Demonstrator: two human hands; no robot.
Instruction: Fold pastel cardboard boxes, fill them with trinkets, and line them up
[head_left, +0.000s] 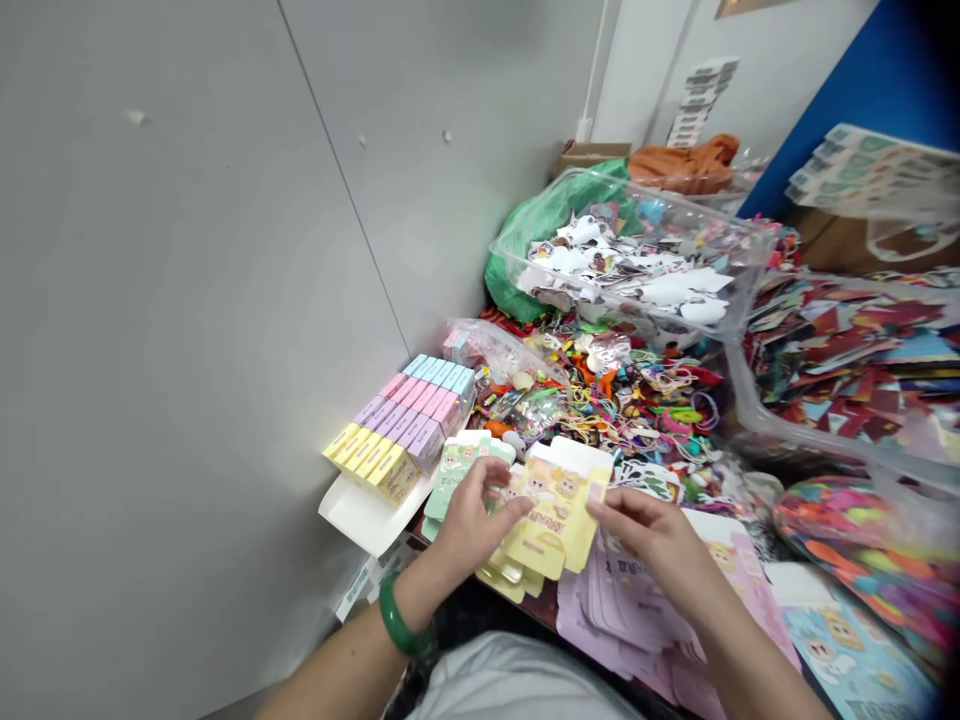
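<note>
The two hands sit close together at the middle of the bench, both on a flat yellow printed card box blank (pixel 556 510). The right hand (pixel 652 532) pinches the blank's right edge between thumb and bent fingers, which seems to keep the card steady. The left hand (pixel 472 515), with a green bangle (pixel 399 615) on its wrist, is curled, its fingertips at the blank's left edge; whether it grips the card or only touches it, I cannot tell. A mint-green box blank (pixel 452 482) lies just under that hand, and more yellow blanks (pixel 501 577) lie at six o'clock, apparently kept within easy reach. A pile of lilac box blanks (pixel 619 610) lies at about five o'clock. At ten o'clock, small closed boxes stand packed in colour rows of yellow (pixel 373 462), lilac (pixel 397 425), pink (pixel 421 396) and pale blue (pixel 439 375), their tight ranks against the grey wall (pixel 187 350) likely saving space. Beyond the hands, at twelve o'clock, lies a heap of colourful trinkets and elastic loops (pixel 622 395). A clear plastic tub (pixel 630 250) of white die-cut paper pieces sits at one o'clock, and a second tub (pixel 840 375) of red printed sheets sits at two o'clock.
</note>
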